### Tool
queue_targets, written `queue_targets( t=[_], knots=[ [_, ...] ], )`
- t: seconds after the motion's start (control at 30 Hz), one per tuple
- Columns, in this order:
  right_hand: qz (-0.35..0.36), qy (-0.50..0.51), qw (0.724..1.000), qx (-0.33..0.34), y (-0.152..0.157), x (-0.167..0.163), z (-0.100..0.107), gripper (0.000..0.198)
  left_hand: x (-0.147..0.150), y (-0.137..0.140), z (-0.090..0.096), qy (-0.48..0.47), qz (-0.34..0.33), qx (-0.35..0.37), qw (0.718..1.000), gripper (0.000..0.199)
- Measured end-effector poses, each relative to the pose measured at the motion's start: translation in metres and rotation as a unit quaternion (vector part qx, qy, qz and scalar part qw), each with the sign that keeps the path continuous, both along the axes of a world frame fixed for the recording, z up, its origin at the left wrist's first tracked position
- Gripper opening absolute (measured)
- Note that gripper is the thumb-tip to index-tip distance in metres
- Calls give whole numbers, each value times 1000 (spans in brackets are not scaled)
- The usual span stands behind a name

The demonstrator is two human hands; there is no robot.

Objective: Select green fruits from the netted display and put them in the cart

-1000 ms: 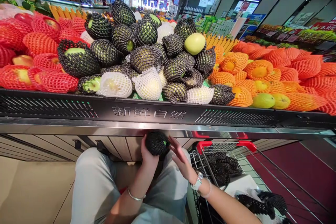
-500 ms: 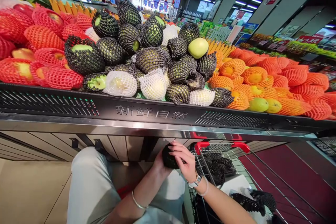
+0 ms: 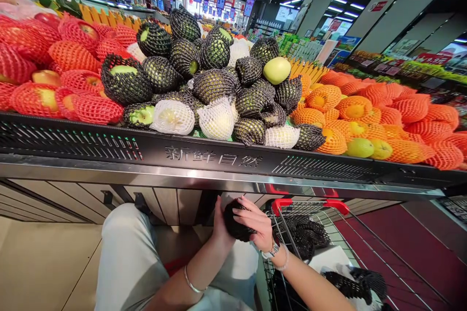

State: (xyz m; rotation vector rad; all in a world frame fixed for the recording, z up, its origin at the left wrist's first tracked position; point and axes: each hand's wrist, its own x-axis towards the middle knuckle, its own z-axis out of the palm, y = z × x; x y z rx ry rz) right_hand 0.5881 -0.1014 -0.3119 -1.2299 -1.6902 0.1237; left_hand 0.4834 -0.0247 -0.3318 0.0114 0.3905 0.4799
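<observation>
Below the front edge of the display, I hold a fruit in a black foam net (image 3: pixel 237 222) between both hands. My left hand (image 3: pixel 221 226) cups it from the left, thumb side up. My right hand (image 3: pixel 255 221) lies over its right side with the fingers wrapped across the net. The kind of fruit inside is hidden. Straight ahead, fruits in black nets (image 3: pixel 215 85) are heaped on the display, among them a bare yellow-green fruit (image 3: pixel 277 70) and a few in white nets (image 3: pixel 217 118).
A shopping cart (image 3: pixel 302 204) with red corner pieces stands at my right, holding loose black nets (image 3: pixel 306 233) and a white box (image 3: pixel 330 258). The display's black front rail (image 3: pixel 153 148) runs across. Red-netted apples (image 3: pixel 83 82) lie left, orange-netted fruits (image 3: pixel 357 107) right.
My left fingers have opened out a little beside the netted fruit, and more of it shows between my hands. The view has shifted slightly.
</observation>
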Motion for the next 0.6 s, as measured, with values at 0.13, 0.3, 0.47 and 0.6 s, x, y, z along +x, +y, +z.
queue_targets(
  t=[0.13, 0.3, 0.47, 0.6],
  knots=[
    [-45, 99, 994, -2, -3, -3, -7, 34, 6, -2, 4, 29, 29, -40, 998, 29],
    [-66, 86, 994, -5, -6, -8, -15, 37, 7, 4, 0, 43, 40, -13, 998, 19],
    [-42, -15, 999, -23, -1, -13, -10, 49, 0, 10, -9, 48, 30, 7, 998, 14],
    [-46, 34, 997, -55, 0, -18, -4, 45, 1, 7, -15, 37, 41, 20, 998, 6]
  ],
)
